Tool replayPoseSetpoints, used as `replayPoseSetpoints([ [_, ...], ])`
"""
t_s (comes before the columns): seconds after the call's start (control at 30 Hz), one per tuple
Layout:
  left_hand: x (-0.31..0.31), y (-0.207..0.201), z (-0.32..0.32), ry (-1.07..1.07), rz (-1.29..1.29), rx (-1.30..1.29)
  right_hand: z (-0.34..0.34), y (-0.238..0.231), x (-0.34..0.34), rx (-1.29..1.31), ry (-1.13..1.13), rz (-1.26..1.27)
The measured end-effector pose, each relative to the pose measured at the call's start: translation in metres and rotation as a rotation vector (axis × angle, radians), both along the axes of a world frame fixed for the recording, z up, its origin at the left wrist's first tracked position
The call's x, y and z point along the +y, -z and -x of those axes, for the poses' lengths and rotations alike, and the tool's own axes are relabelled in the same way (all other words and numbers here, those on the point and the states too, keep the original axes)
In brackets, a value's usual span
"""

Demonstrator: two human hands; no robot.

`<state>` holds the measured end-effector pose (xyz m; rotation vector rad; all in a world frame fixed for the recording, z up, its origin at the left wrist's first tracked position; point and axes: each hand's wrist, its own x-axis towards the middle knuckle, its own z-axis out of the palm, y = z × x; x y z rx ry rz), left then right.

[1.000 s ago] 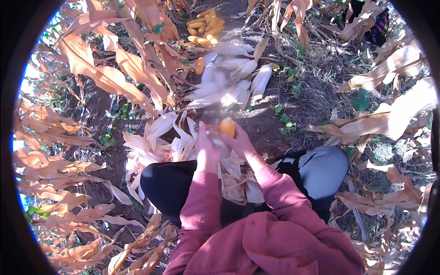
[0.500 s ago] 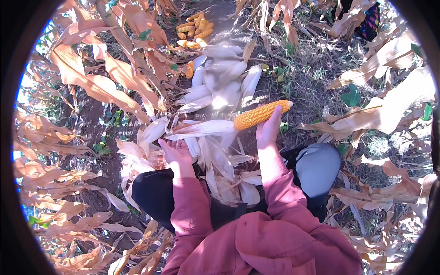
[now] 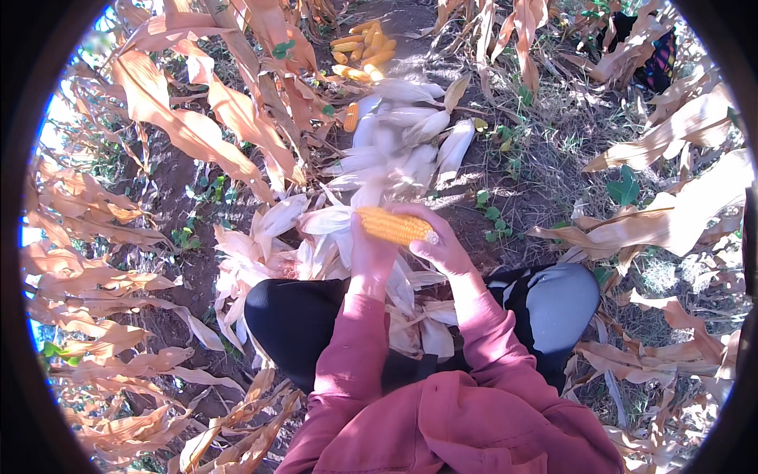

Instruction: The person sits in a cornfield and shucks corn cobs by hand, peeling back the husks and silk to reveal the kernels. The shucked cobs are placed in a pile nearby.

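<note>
An ear of corn (image 3: pixel 395 227) with bare yellow kernels lies across both hands in front of my knees, its pale tip pointing right. My left hand (image 3: pixel 373 257) is closed around its base end, where pale husk (image 3: pixel 365 196) stands out on the far side. My right hand (image 3: pixel 444 246) is wrapped round the tip half, the thumb on the near side and fingers over the far side. Loose husks (image 3: pixel 260 253) lie on the ground beside my left knee and between my legs.
Beyond my hands sits a heap of ears in pale husks (image 3: pixel 407 138). Farther off is a pile of bare yellow ears (image 3: pixel 367 49), with one lone ear (image 3: pixel 351 118) nearer. Dry corn stalks (image 3: pixel 260 79) stand on the left, and dry leaves (image 3: pixel 671 205) reach in from the right.
The ear has come left and nearer my body, its tip now tilting toward me. My left hand, earlier open and apart, has moved right and closed on its base.
</note>
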<state>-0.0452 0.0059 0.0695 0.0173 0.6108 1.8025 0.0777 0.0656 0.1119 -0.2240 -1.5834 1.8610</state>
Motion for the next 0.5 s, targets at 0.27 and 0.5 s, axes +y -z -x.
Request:
replayPoseSetpoints([
  [0.27, -0.006, 0.025, 0.005, -0.141, 0.047, 0.208, 0.009, 0.031, 0.003, -0.39, -0.105, 0.034],
  [0.5, -0.007, 0.014, 0.027, -0.296, 0.088, 0.099, 0.015, 0.024, -0.007, -0.821, -0.093, -0.126],
])
